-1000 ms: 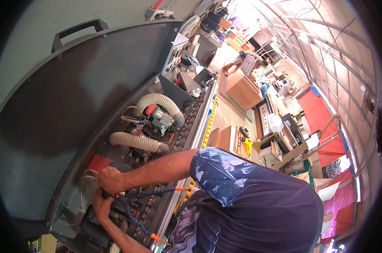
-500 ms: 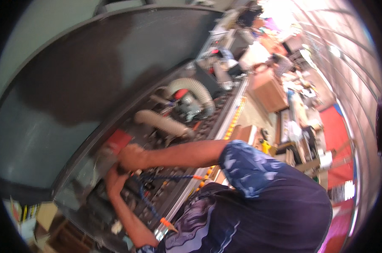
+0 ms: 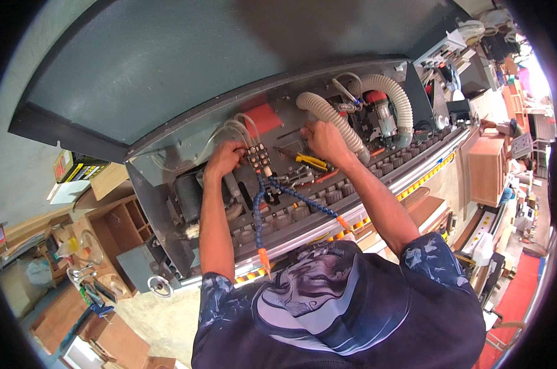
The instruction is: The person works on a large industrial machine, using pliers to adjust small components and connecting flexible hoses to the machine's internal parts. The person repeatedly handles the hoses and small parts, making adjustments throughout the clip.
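Observation:
My left hand (image 3: pixel 226 158) has its fingers curled at the left side of a small valve block (image 3: pixel 258 158) with several fittings, inside an open machine housing. Thin clear tubes (image 3: pixel 236 125) loop out of its top, and two blue jointed coolant hoses (image 3: pixel 259 212) with orange nozzles run from its lower end. To the right, my right hand (image 3: pixel 325 141) is closed, beside a ribbed cream hose (image 3: pixel 334 120); whatever its fingers hold, if anything, is hidden. Between the hands lie yellow-handled pliers (image 3: pixel 311 162) and several metal tools (image 3: pixel 298 178).
A large grey lid (image 3: pixel 186 67) stands raised behind the housing. A red patch (image 3: pixel 263 119) lies on its floor. At the right are a red-topped motor (image 3: pixel 383 114) and a second ribbed hose (image 3: pixel 401 98). A row of dark rollers (image 3: pixel 352 186) runs along the front; a handwheel (image 3: pixel 160 286) sticks out front left.
My hands were close together near the red patch and are now apart, the right one farther right. The blurred, tilted view has levelled out.

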